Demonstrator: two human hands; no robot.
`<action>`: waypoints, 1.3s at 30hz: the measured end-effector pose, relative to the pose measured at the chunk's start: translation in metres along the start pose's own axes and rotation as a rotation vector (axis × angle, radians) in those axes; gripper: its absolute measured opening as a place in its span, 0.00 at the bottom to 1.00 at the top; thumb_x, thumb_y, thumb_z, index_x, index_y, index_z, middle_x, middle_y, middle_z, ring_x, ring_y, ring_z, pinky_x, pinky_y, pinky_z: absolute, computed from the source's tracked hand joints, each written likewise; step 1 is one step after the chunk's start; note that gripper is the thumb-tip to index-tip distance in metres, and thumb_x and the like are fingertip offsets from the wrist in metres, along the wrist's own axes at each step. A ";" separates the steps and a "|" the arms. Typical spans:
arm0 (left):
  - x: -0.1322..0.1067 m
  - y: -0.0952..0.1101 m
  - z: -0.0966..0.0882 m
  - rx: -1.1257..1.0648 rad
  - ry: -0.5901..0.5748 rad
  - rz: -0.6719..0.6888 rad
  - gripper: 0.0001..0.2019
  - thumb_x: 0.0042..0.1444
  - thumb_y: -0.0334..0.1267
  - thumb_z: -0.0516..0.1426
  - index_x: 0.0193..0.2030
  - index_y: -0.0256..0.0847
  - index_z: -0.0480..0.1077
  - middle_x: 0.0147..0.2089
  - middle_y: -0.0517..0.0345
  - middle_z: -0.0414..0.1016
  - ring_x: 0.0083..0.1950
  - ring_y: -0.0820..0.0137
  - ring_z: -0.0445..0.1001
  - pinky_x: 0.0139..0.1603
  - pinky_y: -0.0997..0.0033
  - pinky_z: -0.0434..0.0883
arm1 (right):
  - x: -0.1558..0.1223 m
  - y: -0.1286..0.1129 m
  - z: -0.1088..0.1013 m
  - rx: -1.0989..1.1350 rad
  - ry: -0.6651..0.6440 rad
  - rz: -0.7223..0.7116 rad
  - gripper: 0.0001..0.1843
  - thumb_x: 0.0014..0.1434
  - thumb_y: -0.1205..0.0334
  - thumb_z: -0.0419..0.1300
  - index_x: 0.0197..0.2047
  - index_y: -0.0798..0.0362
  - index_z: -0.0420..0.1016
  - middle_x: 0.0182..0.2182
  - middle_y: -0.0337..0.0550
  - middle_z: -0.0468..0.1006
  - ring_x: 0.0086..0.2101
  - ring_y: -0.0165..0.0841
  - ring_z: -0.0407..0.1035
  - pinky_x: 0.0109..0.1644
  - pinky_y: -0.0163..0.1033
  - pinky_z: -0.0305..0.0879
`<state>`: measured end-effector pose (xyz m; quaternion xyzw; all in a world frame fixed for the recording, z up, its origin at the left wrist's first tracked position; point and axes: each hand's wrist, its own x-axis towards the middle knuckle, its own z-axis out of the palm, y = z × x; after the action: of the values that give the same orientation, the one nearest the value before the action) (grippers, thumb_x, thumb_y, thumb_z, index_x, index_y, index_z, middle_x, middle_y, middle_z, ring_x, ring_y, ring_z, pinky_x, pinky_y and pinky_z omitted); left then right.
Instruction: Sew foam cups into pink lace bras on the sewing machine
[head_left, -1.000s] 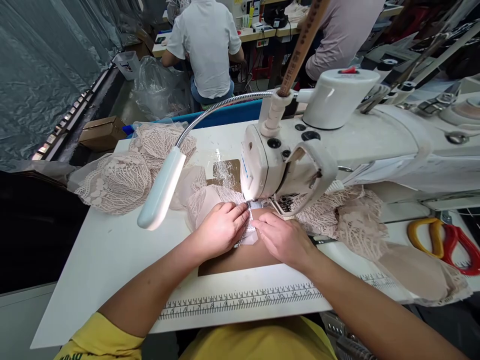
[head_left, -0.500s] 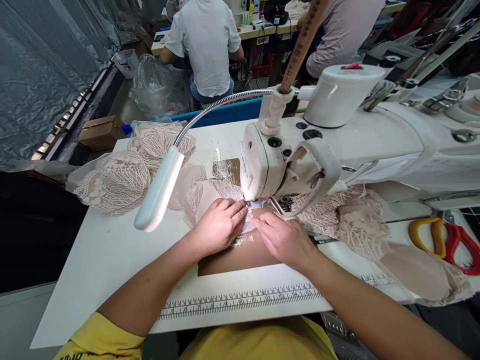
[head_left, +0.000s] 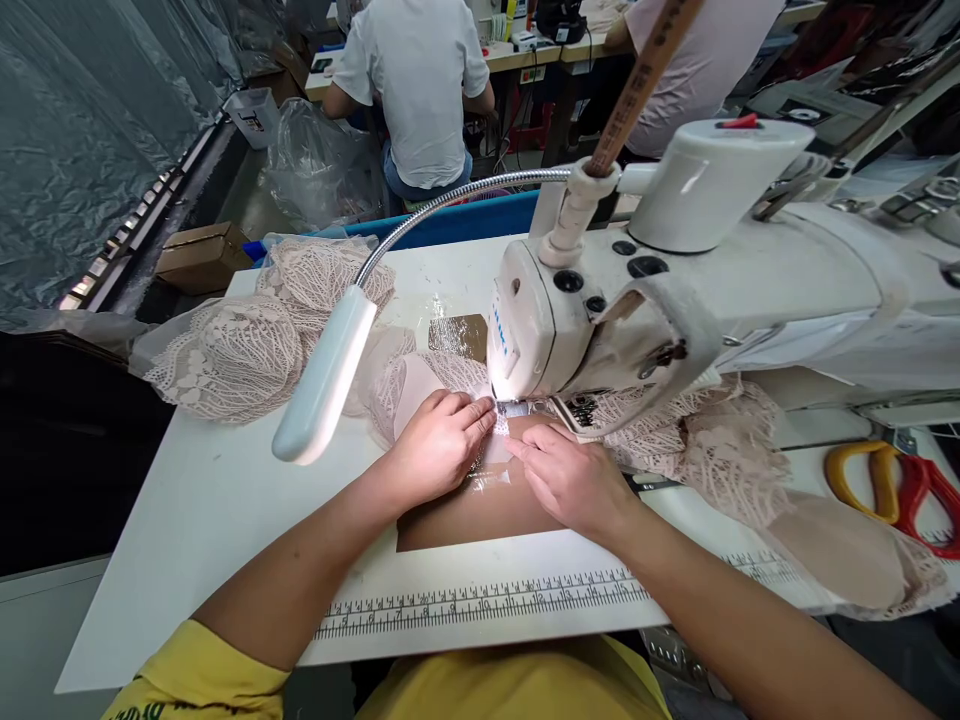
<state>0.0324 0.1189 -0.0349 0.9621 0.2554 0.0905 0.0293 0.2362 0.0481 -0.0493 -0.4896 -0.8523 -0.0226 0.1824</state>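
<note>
A white sewing machine (head_left: 525, 325) stands over beige lace fabric (head_left: 409, 395), which lies under its presser foot. Just left of the needle area, my left hand (head_left: 439, 450) has its fingers together, pressed down on the lace. My right hand (head_left: 570, 475) is on the other side, its thumb and forefinger closed on the near edge of the same lace. A narrow lit strip of the fabric shows between my fingertips. Under both hands is a brown sheet (head_left: 457, 525) on the white tabletop (head_left: 225, 540). The needle tip is too small to make out.
A lamp (head_left: 322, 380) on a bendable metal neck hangs left of my hands. Bunched lace pieces (head_left: 232, 355) lie at the table's left, more lace (head_left: 727, 445) at the right. Yellow-and-red-handled scissors (head_left: 862, 480) lie far right. A printed ruler (head_left: 480, 605) runs along the front edge. Two people sit beyond.
The view has shifted slightly, so the machine appears a little further right. Both hands stay almost in place on the lace, with only slight finger movement.
</note>
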 end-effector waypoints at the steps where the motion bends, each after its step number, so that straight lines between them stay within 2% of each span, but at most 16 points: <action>1: 0.001 -0.001 0.000 0.003 -0.001 -0.008 0.18 0.63 0.32 0.48 0.57 0.32 0.68 0.57 0.46 0.71 0.51 0.57 0.67 0.53 0.57 0.65 | 0.001 0.000 0.001 -0.006 -0.005 0.008 0.18 0.61 0.72 0.50 0.48 0.54 0.77 0.29 0.43 0.76 0.33 0.33 0.67 0.33 0.37 0.59; 8: 0.004 -0.010 0.004 -0.028 0.035 -0.083 0.18 0.61 0.31 0.49 0.56 0.34 0.69 0.52 0.42 0.74 0.54 0.55 0.66 0.54 0.52 0.66 | 0.005 -0.004 0.005 -0.053 -0.048 0.063 0.20 0.60 0.72 0.50 0.52 0.53 0.75 0.32 0.44 0.78 0.35 0.34 0.69 0.33 0.36 0.60; 11: 0.002 -0.013 0.009 -0.034 0.077 -0.111 0.17 0.62 0.32 0.49 0.56 0.35 0.69 0.55 0.43 0.72 0.54 0.56 0.66 0.55 0.52 0.65 | 0.003 -0.003 0.008 -0.047 -0.036 0.064 0.20 0.60 0.71 0.51 0.53 0.53 0.75 0.35 0.44 0.79 0.36 0.34 0.70 0.33 0.36 0.61; 15: -0.004 -0.014 0.010 -0.050 0.133 -0.146 0.18 0.63 0.37 0.49 0.56 0.35 0.68 0.59 0.42 0.69 0.57 0.55 0.65 0.57 0.51 0.65 | 0.005 -0.001 0.007 0.030 -0.044 0.102 0.19 0.63 0.68 0.50 0.53 0.53 0.74 0.35 0.43 0.79 0.35 0.34 0.71 0.37 0.37 0.63; 18: -0.008 -0.013 0.006 -0.076 0.149 -0.170 0.19 0.63 0.41 0.49 0.57 0.36 0.67 0.60 0.41 0.68 0.59 0.55 0.66 0.57 0.50 0.64 | 0.006 -0.001 -0.007 0.105 -0.077 0.132 0.18 0.64 0.67 0.49 0.54 0.52 0.73 0.38 0.44 0.79 0.35 0.33 0.72 0.38 0.36 0.65; 21: -0.011 -0.013 0.005 -0.089 0.169 -0.173 0.20 0.62 0.44 0.52 0.57 0.37 0.68 0.60 0.41 0.68 0.59 0.54 0.66 0.57 0.50 0.65 | -0.001 -0.004 -0.033 0.091 -0.156 0.157 0.15 0.64 0.65 0.49 0.48 0.52 0.75 0.36 0.44 0.79 0.33 0.32 0.72 0.36 0.36 0.64; 25: -0.014 -0.018 0.007 -0.140 0.213 -0.205 0.16 0.60 0.39 0.53 0.52 0.37 0.72 0.57 0.43 0.72 0.57 0.56 0.69 0.57 0.49 0.67 | -0.034 -0.001 -0.061 -0.087 -0.301 0.173 0.14 0.65 0.62 0.49 0.37 0.50 0.76 0.29 0.41 0.78 0.27 0.32 0.72 0.28 0.35 0.62; 28: -0.016 -0.023 0.000 -0.217 0.225 -0.233 0.12 0.60 0.33 0.52 0.45 0.38 0.75 0.51 0.46 0.77 0.52 0.59 0.73 0.54 0.53 0.70 | -0.065 0.013 -0.061 -0.277 -0.218 0.159 0.13 0.62 0.66 0.52 0.44 0.56 0.77 0.38 0.49 0.80 0.34 0.37 0.74 0.36 0.40 0.68; 30: -0.019 -0.022 -0.012 -0.285 0.180 -0.196 0.11 0.59 0.32 0.53 0.41 0.39 0.77 0.47 0.50 0.79 0.48 0.63 0.75 0.51 0.59 0.72 | -0.080 0.024 -0.054 -0.385 -0.215 0.133 0.17 0.58 0.73 0.53 0.48 0.59 0.76 0.44 0.55 0.79 0.39 0.41 0.74 0.40 0.43 0.69; 33: -0.025 -0.008 -0.032 -0.513 -0.002 -0.021 0.10 0.59 0.31 0.53 0.39 0.41 0.77 0.45 0.54 0.80 0.49 0.68 0.76 0.52 0.67 0.73 | -0.089 0.038 -0.047 -0.422 -0.231 0.085 0.24 0.53 0.79 0.52 0.51 0.58 0.75 0.47 0.55 0.77 0.40 0.42 0.74 0.41 0.44 0.70; 36: -0.033 0.018 -0.046 -0.679 -0.176 0.145 0.11 0.60 0.31 0.53 0.45 0.43 0.76 0.48 0.54 0.79 0.53 0.68 0.74 0.58 0.66 0.70 | -0.085 0.045 -0.047 -0.335 -0.262 0.018 0.25 0.52 0.81 0.51 0.52 0.59 0.74 0.46 0.53 0.77 0.42 0.39 0.72 0.44 0.42 0.69; 39: -0.042 0.041 -0.051 -0.702 -0.249 0.146 0.14 0.58 0.30 0.55 0.49 0.45 0.74 0.50 0.55 0.78 0.56 0.66 0.72 0.60 0.63 0.68 | -0.079 0.049 -0.048 -0.295 -0.246 0.002 0.23 0.54 0.78 0.52 0.52 0.60 0.73 0.45 0.53 0.77 0.42 0.40 0.71 0.45 0.43 0.68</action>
<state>0.0068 0.0625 0.0123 0.9128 0.1339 0.0567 0.3817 0.3270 -0.0023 -0.0381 -0.5109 -0.8552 -0.0869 0.0031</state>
